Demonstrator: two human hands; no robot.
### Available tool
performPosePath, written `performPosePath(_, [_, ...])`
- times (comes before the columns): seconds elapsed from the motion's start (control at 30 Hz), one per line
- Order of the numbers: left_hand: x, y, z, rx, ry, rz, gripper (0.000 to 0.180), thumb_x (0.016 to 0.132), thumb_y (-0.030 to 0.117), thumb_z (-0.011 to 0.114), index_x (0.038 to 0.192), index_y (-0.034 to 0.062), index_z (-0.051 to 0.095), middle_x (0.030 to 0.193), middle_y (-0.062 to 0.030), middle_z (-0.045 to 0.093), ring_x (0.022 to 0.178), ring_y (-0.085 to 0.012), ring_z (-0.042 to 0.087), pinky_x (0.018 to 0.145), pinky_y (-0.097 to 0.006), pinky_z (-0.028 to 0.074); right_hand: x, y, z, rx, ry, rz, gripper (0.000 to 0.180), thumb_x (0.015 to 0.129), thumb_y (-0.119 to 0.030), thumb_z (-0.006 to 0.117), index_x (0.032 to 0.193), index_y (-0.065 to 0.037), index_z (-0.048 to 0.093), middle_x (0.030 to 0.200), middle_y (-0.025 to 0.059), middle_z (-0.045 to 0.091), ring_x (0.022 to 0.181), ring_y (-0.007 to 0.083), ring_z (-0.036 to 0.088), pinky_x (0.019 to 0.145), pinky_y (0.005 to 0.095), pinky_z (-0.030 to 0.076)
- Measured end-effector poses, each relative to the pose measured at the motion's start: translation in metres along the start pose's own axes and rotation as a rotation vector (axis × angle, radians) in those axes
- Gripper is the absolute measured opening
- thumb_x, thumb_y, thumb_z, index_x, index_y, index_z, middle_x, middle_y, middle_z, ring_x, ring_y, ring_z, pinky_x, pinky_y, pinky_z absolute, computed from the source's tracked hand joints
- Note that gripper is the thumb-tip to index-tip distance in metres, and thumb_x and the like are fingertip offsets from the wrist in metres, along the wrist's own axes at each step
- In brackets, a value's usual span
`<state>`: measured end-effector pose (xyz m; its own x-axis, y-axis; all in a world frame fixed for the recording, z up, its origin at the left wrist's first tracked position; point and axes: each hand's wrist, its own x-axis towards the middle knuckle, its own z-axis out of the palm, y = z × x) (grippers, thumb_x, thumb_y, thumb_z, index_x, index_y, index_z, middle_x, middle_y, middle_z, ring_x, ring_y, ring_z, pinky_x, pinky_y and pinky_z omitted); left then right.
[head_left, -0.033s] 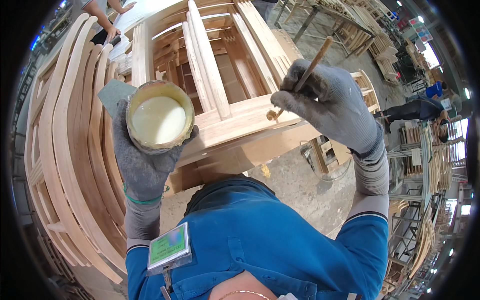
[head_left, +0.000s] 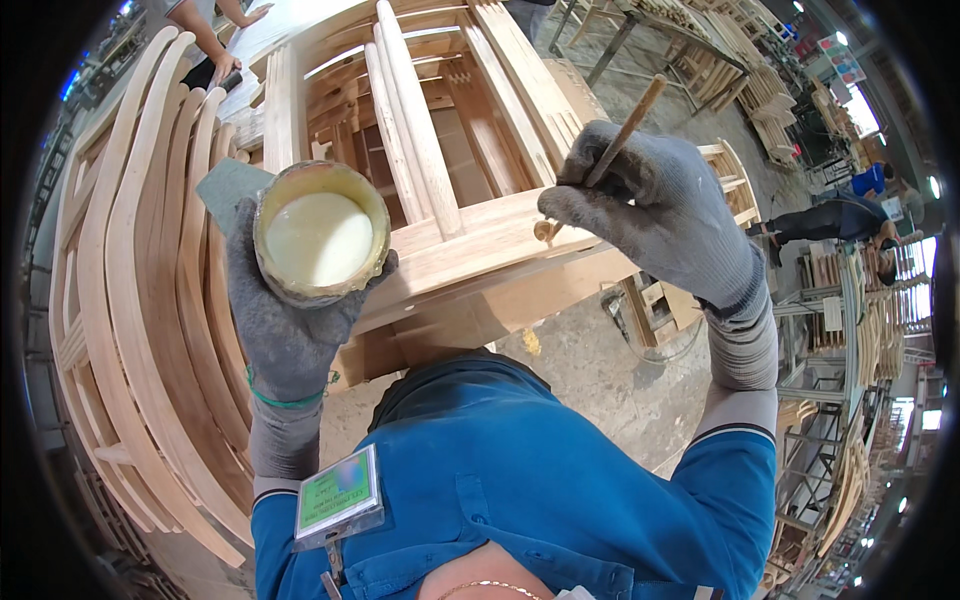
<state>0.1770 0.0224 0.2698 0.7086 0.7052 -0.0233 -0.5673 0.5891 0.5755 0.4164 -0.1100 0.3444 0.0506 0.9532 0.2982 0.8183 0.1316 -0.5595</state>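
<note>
My left hand (head_left: 285, 335), in a grey glove, is closed round a small round pot (head_left: 320, 181) with a crusted, yellowish rim. Creamy white liquid (head_left: 318, 238) fills part of it. A grey-green flat piece (head_left: 230, 190) sticks out between that hand and the pot. My right hand (head_left: 670, 215), also gloved, pinches a thin wooden stick (head_left: 638, 115) slanting down to the left. Its lower end is near a small round hole (head_left: 545, 231) at the near end of a pale wooden rail (head_left: 470, 258); whether it touches is hard to tell.
Curved wooden chair parts (head_left: 130, 250) stand stacked at the left. Slatted wooden frames (head_left: 420, 130) lie ahead on a cardboard box (head_left: 470, 310). Another person's hand (head_left: 225, 65) rests at the far left. Racks of wooden parts (head_left: 850, 330) and people (head_left: 850, 210) are at the right.
My right hand and the stick have shifted very slightly, with the fingertips a little further left. My left hand and the pot stay in place.
</note>
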Motion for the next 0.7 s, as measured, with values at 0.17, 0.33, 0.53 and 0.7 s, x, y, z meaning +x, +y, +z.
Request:
performPosePath(0.17, [0.007,-0.004,0.008,-0.053,0.017,-0.017,0.056,0.095,0.048,0.028,0.131,0.0067,0.039,0.121,-0.0149,0.051,0.105,-0.03,0.056,0.085,-0.05,0.05,0.008,0.003,-0.007,0.117,0.074,-0.036,0.016,0.081,-0.016,0.068,0.084,-0.003,0.059,0.065,0.0063,0.062,0.058,0.0143,0.06,0.055,0.0261,0.048])
performPosePath(0.33, [0.012,-0.009,0.008,-0.095,0.055,-0.129,0.052,0.095,0.046,0.031,0.127,0.0082,0.044,0.118,-0.0118,0.055,0.107,-0.0262,0.056,0.086,-0.043,0.051,0.005,-0.022,-0.025,0.456,0.179,-0.002,0.016,0.075,0.007,0.065,0.089,0.005,0.058,0.086,0.0185,0.065,0.075,0.0235,0.066,0.067,0.0329,0.057])
performPosePath(0.53, [0.019,-0.012,0.022,-0.06,0.036,-0.136,0.045,0.095,0.042,0.037,0.123,0.0082,0.047,0.112,-0.0088,0.056,0.105,-0.0203,0.057,0.085,-0.034,0.053,0.022,-0.018,0.011,0.705,0.162,-0.048,0.021,0.073,0.007,0.07,0.091,0.003,0.06,0.089,0.0118,0.067,0.082,0.0169,0.066,0.072,0.0268,0.055])
performPosePath(0.7, [0.018,-0.009,0.025,-0.124,-0.021,-0.182,0.047,0.095,0.044,0.036,0.125,0.0085,0.045,0.115,-0.0093,0.054,0.107,-0.0219,0.056,0.091,-0.038,0.049,0.036,-0.01,0.012,1.119,0.192,0.159,0.015,0.085,-0.006,0.062,0.094,0.004,0.057,0.087,0.015,0.066,0.085,0.0199,0.066,0.074,0.0299,0.057])
